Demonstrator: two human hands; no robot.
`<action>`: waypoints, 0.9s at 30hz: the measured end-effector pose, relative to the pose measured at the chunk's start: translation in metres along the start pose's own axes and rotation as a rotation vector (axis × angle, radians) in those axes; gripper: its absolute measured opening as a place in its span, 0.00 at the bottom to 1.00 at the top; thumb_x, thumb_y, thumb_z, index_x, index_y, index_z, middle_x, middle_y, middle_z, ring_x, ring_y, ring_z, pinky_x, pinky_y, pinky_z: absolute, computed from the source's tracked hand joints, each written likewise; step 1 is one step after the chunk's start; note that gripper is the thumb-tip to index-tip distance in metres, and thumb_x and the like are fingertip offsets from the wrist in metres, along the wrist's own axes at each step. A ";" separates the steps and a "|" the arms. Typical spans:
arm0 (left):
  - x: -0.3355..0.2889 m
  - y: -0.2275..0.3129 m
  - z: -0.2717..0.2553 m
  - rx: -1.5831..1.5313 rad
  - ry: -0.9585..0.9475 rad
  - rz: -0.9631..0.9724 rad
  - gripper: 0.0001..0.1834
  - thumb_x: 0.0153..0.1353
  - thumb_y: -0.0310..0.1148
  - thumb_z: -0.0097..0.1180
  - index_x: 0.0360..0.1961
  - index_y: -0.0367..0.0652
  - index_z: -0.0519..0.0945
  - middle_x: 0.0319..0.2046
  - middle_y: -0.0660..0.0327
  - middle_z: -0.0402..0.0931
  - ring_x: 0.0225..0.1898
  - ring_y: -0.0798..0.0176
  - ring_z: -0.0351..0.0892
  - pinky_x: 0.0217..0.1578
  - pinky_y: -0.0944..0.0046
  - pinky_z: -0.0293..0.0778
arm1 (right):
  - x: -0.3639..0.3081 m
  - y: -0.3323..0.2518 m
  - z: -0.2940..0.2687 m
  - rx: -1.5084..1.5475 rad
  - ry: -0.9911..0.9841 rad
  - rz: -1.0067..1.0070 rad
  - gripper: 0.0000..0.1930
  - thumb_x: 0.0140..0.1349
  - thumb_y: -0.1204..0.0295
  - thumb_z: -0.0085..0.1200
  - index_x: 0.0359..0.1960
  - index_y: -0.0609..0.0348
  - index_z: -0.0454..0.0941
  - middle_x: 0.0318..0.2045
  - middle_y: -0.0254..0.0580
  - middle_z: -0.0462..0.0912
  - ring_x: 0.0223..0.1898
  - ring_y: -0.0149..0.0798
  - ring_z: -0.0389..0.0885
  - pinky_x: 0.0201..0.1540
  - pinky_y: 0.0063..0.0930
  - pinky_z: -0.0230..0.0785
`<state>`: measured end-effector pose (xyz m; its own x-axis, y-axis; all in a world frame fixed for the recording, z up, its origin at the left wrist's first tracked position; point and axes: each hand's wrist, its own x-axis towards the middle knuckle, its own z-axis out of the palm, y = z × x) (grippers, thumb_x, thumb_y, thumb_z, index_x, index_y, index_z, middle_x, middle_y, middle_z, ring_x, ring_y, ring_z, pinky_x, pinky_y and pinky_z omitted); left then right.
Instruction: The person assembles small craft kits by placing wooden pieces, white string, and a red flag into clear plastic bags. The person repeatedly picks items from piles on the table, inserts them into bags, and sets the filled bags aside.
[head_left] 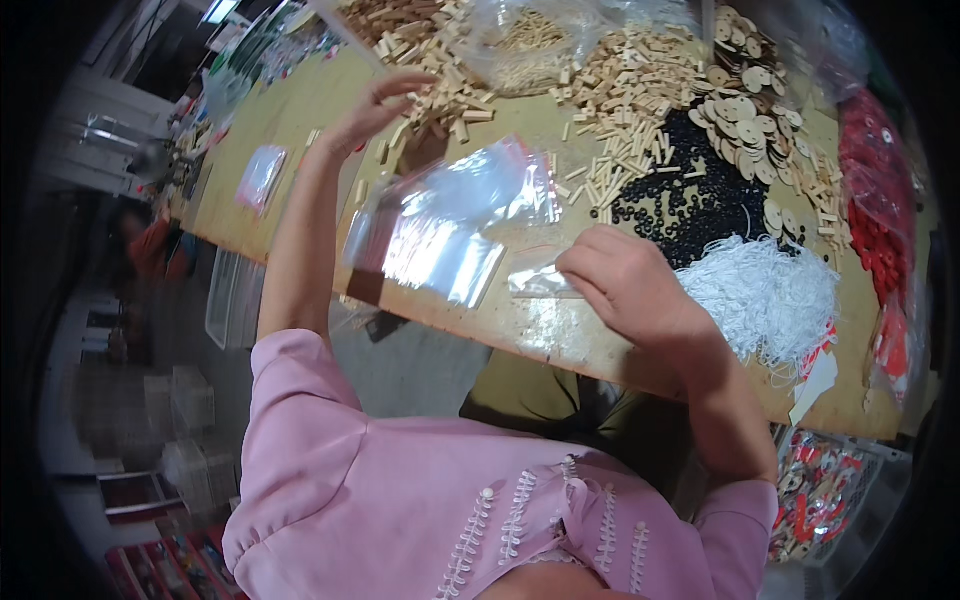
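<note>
My left hand [375,110] reaches to the near left edge of a heap of small wooden blocks [400,45]. Its fingers are stretched out and apart, and I see nothing held in them. Close to the table's front edge, my right hand [630,285] pinches a small clear plastic bag [540,272] that lies flat on the wood. What the bag holds, if anything, I cannot make out. Between the two hands lies a spread of clear zip bags [440,250] with reddish edges, shining in the light. Black beads [660,205] are scattered just beyond my right hand.
White string [765,295] lies tangled at the right, near round wooden discs [745,120] and thin wooden sticks [615,180]. Red pieces in a plastic bag [880,190] line the right edge. Another small stack of bags [262,178] sits at left. A crate [830,500] stands below the table.
</note>
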<state>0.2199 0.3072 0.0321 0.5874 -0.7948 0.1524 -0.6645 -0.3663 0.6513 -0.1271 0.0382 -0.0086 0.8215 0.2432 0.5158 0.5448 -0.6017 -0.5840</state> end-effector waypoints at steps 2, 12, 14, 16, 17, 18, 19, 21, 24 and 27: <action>-0.018 -0.025 -0.026 -0.101 0.254 -0.074 0.16 0.65 0.30 0.60 0.54 0.44 0.83 0.49 0.58 0.85 0.41 0.62 0.85 0.43 0.62 0.79 | 0.000 -0.003 -0.002 -0.001 0.000 0.023 0.04 0.59 0.77 0.59 0.35 0.59 0.80 0.31 0.46 0.78 0.37 0.51 0.81 0.38 0.42 0.75; -0.146 -0.051 0.006 0.388 0.277 -0.602 0.14 0.61 0.38 0.67 0.39 0.38 0.84 0.33 0.57 0.85 0.35 0.62 0.83 0.38 0.62 0.77 | 0.001 -0.011 -0.002 -0.011 -0.080 0.014 0.04 0.62 0.77 0.58 0.38 0.61 0.80 0.32 0.46 0.78 0.37 0.51 0.80 0.39 0.42 0.74; -0.134 -0.052 0.002 0.276 0.351 -0.583 0.12 0.61 0.37 0.66 0.39 0.38 0.84 0.33 0.58 0.86 0.35 0.63 0.83 0.37 0.62 0.77 | 0.001 -0.010 0.000 0.020 -0.077 0.034 0.04 0.62 0.77 0.59 0.38 0.61 0.80 0.33 0.46 0.79 0.38 0.51 0.81 0.40 0.41 0.74; -0.111 -0.049 0.006 0.360 0.419 -0.568 0.13 0.59 0.38 0.67 0.38 0.39 0.84 0.32 0.56 0.86 0.34 0.62 0.84 0.36 0.61 0.76 | -0.001 -0.011 0.000 0.063 -0.044 0.068 0.05 0.61 0.78 0.59 0.39 0.61 0.80 0.34 0.46 0.79 0.39 0.51 0.81 0.41 0.41 0.75; -0.100 -0.048 0.008 0.401 0.452 -0.558 0.14 0.59 0.39 0.67 0.37 0.39 0.84 0.32 0.56 0.86 0.33 0.61 0.84 0.36 0.60 0.76 | -0.001 -0.010 -0.001 0.075 -0.037 0.057 0.05 0.62 0.79 0.59 0.39 0.61 0.81 0.33 0.47 0.79 0.38 0.51 0.80 0.40 0.39 0.74; -0.097 -0.056 0.008 0.481 0.436 -0.566 0.16 0.58 0.42 0.67 0.36 0.39 0.84 0.31 0.54 0.85 0.33 0.57 0.84 0.36 0.57 0.76 | 0.001 -0.010 -0.002 0.088 -0.029 0.047 0.05 0.62 0.80 0.59 0.39 0.61 0.81 0.33 0.47 0.78 0.37 0.50 0.80 0.40 0.38 0.74; -0.095 -0.070 0.010 0.562 0.415 -0.569 0.18 0.58 0.45 0.67 0.35 0.39 0.85 0.31 0.52 0.85 0.33 0.53 0.84 0.37 0.54 0.76 | 0.001 -0.008 -0.005 0.098 -0.018 0.042 0.05 0.62 0.80 0.59 0.39 0.62 0.81 0.32 0.47 0.78 0.36 0.49 0.79 0.39 0.36 0.73; -0.092 -0.082 0.007 0.642 0.363 -0.606 0.23 0.56 0.53 0.67 0.33 0.40 0.86 0.30 0.48 0.84 0.33 0.47 0.84 0.38 0.50 0.76 | 0.004 -0.007 -0.007 0.149 0.002 0.046 0.05 0.62 0.81 0.59 0.39 0.62 0.81 0.33 0.47 0.78 0.37 0.48 0.79 0.40 0.36 0.73; -0.093 -0.058 0.022 0.444 0.492 -0.528 0.20 0.59 0.51 0.68 0.33 0.42 0.86 0.28 0.57 0.86 0.31 0.58 0.85 0.34 0.58 0.76 | 0.004 -0.006 -0.010 0.170 0.059 0.061 0.04 0.62 0.81 0.58 0.38 0.62 0.80 0.35 0.46 0.77 0.38 0.48 0.79 0.41 0.35 0.73; -0.079 0.020 0.042 -0.308 0.447 -0.421 0.13 0.64 0.44 0.67 0.37 0.44 0.86 0.29 0.64 0.86 0.32 0.69 0.83 0.33 0.66 0.75 | 0.005 -0.005 -0.017 0.114 0.106 0.044 0.05 0.60 0.81 0.58 0.37 0.63 0.79 0.36 0.48 0.78 0.39 0.50 0.79 0.42 0.38 0.73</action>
<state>0.1403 0.3425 0.0021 0.9449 -0.3148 0.0893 -0.2154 -0.3932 0.8939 -0.1290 0.0297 0.0073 0.8256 0.1333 0.5482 0.5296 -0.5180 -0.6717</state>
